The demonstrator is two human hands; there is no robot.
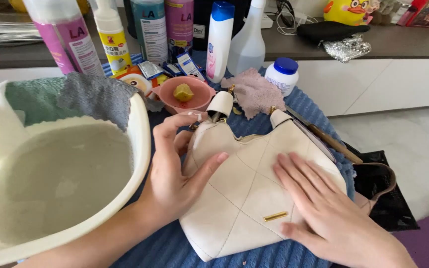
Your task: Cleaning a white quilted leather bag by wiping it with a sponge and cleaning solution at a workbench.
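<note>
A cream quilted handbag (pixel 244 186) with a small gold bar lies flat on a blue ribbed towel (pixel 314 106). My left hand (pixel 175 168) grips the bag's upper left corner, thumb on the front panel and fingers curled around the edge by the strap fitting. Laid flat, my right hand (pixel 323 208) presses on the bag's right side, fingers spread a little and pointing up-left. The bag's strap (pixel 381 186) trails off to the right over a black sheet.
A cream basin (pixel 142 144) of cloudy water stands at left, with grey and green cloths (pixel 93 94) over its rim. Behind the bag are a pink bowl (pixel 199 99), a pinkish rag (pixel 254 92), a white jar with blue lid (pixel 282 74) and several bottles (pixel 219 39).
</note>
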